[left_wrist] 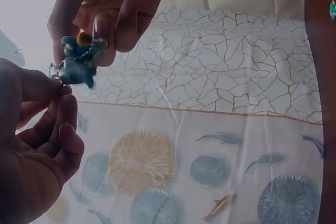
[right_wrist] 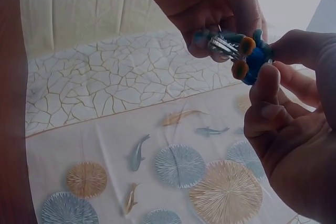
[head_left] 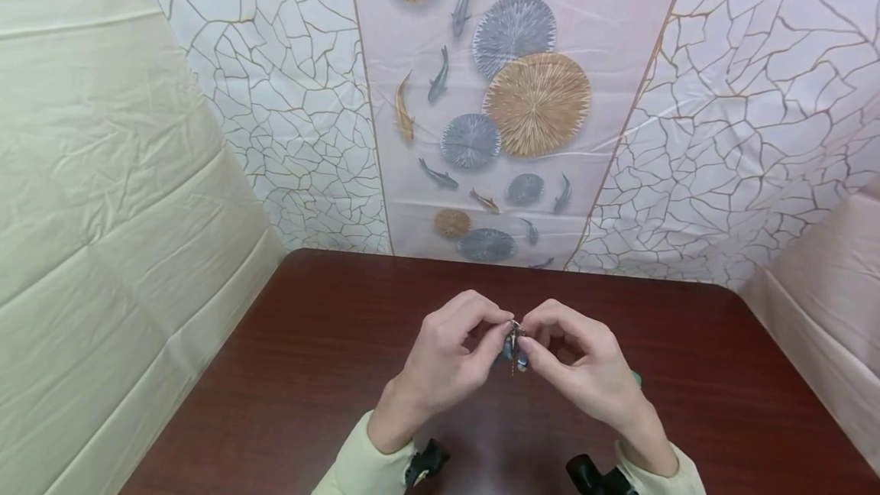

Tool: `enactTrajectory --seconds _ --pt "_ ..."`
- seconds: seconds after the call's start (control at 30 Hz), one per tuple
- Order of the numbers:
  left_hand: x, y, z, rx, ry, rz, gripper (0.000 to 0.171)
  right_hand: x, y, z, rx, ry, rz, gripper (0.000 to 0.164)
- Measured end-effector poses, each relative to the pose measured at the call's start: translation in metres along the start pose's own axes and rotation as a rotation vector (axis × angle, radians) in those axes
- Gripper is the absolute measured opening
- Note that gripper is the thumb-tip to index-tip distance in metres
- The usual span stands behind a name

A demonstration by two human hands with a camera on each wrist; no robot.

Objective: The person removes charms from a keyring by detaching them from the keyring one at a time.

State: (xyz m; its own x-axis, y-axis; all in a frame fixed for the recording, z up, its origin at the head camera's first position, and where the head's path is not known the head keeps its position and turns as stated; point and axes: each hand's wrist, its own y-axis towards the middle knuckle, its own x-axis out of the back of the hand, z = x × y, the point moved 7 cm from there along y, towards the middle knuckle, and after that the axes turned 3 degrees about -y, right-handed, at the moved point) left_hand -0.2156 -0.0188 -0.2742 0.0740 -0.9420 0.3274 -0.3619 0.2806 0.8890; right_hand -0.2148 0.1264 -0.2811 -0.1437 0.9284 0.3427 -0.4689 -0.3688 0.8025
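Both hands meet over the table around a small keychain [head_left: 514, 348] with blue-teal figures and a metal chain. My left hand [head_left: 443, 346] pinches its metal end between thumb and forefinger. From the other side my right hand [head_left: 580, 354] pinches it too. In the left wrist view a teal charm [left_wrist: 76, 72] sticks out beyond the left fingertips. Orange knobs [right_wrist: 240, 70] and a loop of silver chain [right_wrist: 224, 47] show beside a bright blue part in the right wrist view. The fingertips partly hide the metal fitting.
A dark red-brown wooden table [head_left: 309, 373] lies beneath the hands. A small green thing [head_left: 637, 378] shows behind the right wrist. A patterned cloth [head_left: 536, 197] hangs along the far edge, with plain cream curtains [head_left: 103, 250] at the sides. Black camera mounts [head_left: 428, 463] sit on both wrists.
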Motion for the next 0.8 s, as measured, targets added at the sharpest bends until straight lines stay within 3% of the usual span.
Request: enactTrajectory --seconds 0.23,0.47,0.63,0.8 --pt "-0.001 -0.002 0.003 0.051 -0.064 -0.012 0.013 -0.001 0.002 0.003 0.031 -0.001 0.013 0.031" --pt "-0.010 -0.002 0.010 0.175 -0.069 0.073 0.011 0.001 0.002 0.005 0.049 -0.034 -0.003 0.029" --pt "-0.010 -0.002 0.009 0.141 -0.061 0.130 0.016 0.002 0.002 0.005 0.038 -0.060 -0.005 0.031" --pt "-0.008 -0.003 0.008 0.116 -0.087 0.174 0.010 0.001 0.003 0.006 0.021 -0.071 0.010 0.034"
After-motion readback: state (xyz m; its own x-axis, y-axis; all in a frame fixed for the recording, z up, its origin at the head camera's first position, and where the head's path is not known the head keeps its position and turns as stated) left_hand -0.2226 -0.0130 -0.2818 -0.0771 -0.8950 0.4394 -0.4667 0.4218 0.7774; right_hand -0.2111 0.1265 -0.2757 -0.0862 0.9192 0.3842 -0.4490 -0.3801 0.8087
